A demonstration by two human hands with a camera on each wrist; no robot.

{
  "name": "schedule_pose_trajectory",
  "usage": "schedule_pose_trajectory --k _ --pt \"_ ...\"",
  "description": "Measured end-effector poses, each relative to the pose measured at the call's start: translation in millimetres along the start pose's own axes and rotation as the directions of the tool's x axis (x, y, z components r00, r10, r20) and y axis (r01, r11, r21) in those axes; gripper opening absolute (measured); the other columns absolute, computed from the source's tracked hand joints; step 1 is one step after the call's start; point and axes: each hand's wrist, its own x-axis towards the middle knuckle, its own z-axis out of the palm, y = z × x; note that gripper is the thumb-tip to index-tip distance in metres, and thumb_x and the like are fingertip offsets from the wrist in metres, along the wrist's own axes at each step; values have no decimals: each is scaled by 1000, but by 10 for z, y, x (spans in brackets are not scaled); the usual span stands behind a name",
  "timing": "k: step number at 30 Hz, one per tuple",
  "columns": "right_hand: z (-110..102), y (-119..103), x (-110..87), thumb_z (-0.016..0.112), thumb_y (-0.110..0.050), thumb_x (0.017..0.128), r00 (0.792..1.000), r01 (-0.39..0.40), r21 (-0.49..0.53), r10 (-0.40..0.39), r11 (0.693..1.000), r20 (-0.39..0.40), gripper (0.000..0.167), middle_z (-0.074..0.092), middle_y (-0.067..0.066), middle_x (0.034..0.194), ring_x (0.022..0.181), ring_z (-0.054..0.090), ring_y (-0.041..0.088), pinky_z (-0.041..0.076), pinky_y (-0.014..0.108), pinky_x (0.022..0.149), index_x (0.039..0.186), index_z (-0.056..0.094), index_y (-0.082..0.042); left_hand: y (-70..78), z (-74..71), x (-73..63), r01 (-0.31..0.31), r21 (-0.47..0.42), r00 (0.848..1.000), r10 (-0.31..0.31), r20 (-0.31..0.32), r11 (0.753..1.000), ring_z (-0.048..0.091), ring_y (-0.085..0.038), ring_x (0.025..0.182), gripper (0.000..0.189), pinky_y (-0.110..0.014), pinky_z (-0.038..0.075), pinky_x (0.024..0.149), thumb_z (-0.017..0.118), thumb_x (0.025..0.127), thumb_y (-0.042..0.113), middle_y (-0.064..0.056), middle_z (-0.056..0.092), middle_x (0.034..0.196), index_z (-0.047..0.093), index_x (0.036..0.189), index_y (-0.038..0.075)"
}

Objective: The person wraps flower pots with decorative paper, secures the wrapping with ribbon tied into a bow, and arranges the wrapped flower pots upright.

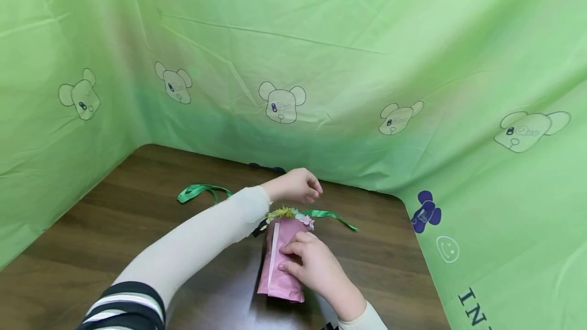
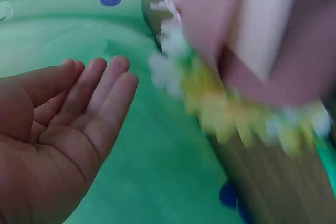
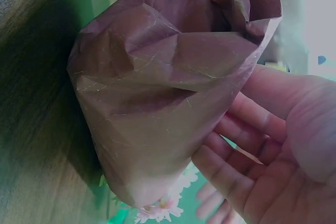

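Pink paper wrap point(image 1: 285, 284), white strip point(image 1: 273, 256) uppermost, lies on or just above the wooden table point(image 1: 380, 258), bent fingers of my right hand point(image 1: 316, 264) touching its top, though whether they pinch I cannot tell, while my left hand point(image 1: 295, 186), loosely curled, hangs just beyond the flowers point(image 1: 282, 213) at the wrap's far end.
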Motion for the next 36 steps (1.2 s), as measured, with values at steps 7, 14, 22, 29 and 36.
schedule_pose_trajectory --k 7,14,22,29,36 --pt "-4 10 -16 87 -27 81 1000 -15 -11 15 1000 -22 23 64 -12 95 94 59 9 53 26 87 102 81 -17 -381 -408 -508 -40 350 989 88 -122 936 65 -9 87 5 -31 55 81 71 96 17 7 72 95 76 96 19" --pt "-1 18 -36 87 -26 81 999 -24 -1 24 1000 -38 24 64 -12 95 93 57 9 53 26 85 102 81 -17 -1032 -831 -1077 212 417 943 -73 -325 884 57 -14 70 16 -33 49 68 75 90 13 3 65 76 67 76 15" --pt "-7 20 -73 87 -24 80 998 -21 2 21 1000 -61 24 64 -11 95 92 58 9 53 26 85 102 81 -16 -1551 -761 -1310 488 342 854 -357 -378 803 40 -12 52 49 -28 36 52 77 92 35 7 36 55 45 59 18" --pt "-18 17 -61 87 -25 80 998 -19 1 19 1000 -57 24 64 -11 94 92 57 9 53 27 85 102 80 -16 -1636 -688 -1313 474 378 844 -287 -453 795 31 -15 57 39 -28 29 51 54 88 1 3 30 62 29 63 19" --pt "4 21 -53 87 -25 81 998 -19 9 19 1000 -53 24 64 -11 94 92 57 9 53 26 85 102 80 -16 -1651 -840 -1447 442 302 856 -297 -422 845 33 -11 50 38 -26 32 50 51 89 4 6 30 55 36 57 20"
